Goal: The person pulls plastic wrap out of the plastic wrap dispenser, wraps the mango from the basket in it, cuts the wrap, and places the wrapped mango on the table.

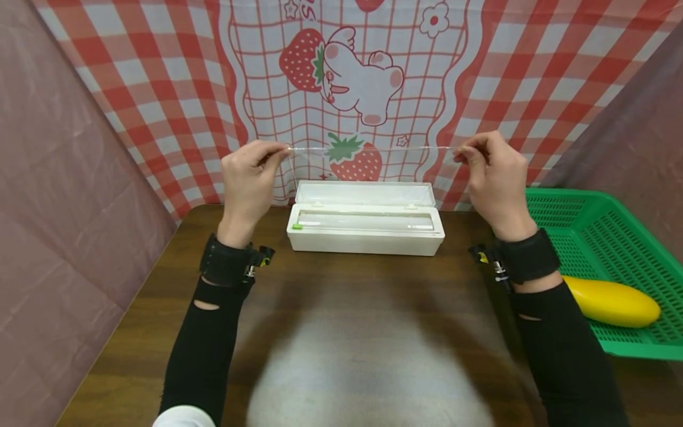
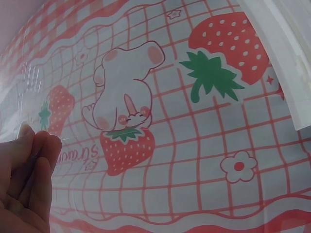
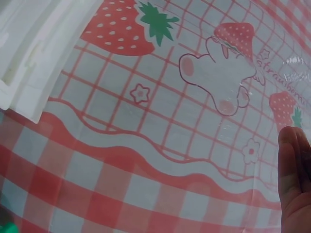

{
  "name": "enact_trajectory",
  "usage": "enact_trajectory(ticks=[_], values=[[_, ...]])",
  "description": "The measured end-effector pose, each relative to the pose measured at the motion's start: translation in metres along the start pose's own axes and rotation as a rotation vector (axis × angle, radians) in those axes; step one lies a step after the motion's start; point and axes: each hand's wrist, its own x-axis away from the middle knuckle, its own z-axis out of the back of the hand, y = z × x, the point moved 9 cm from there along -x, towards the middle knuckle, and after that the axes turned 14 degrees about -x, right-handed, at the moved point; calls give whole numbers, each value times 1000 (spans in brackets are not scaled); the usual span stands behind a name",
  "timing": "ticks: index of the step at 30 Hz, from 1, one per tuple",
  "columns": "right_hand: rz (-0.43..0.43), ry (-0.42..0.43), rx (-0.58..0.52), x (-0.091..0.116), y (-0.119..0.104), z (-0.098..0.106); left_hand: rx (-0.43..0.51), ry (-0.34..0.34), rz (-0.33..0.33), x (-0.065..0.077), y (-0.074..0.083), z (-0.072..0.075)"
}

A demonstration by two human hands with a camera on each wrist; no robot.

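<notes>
Left hand (image 1: 248, 178): fingers pinch one end of clear film (image 1: 392, 149), stretched rightward. Below and between both hands' fingers: white box (image 1: 368, 243), lid raised, on desk (image 1: 363, 308). Right hand (image 1: 496, 178): fingers pinch the film's other end; green basket (image 1: 635, 219), yellow item (image 1: 619, 303) inside, lies lower right of them.

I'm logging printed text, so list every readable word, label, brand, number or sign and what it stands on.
"straw…": lettering on the strawberry-print cloth, right wrist view; its ending is too blurred to read.
Head view: the cloth's lettering is cut off by the frame.
White box, green basket: no readable text.
</notes>
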Motion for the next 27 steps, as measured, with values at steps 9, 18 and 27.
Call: enact_trajectory(ticks=[9, 18, 27], values=[[43, -14, 35, -1, -10, 7, -4, 23, -64, -2, 8, 8], [22, 16, 22, 7, -15, 16, -32, -6, -155, 5, 21, 17], [22, -116, -47, 28, -25, 22, 89, -214, -160, 29, 26, 19]])
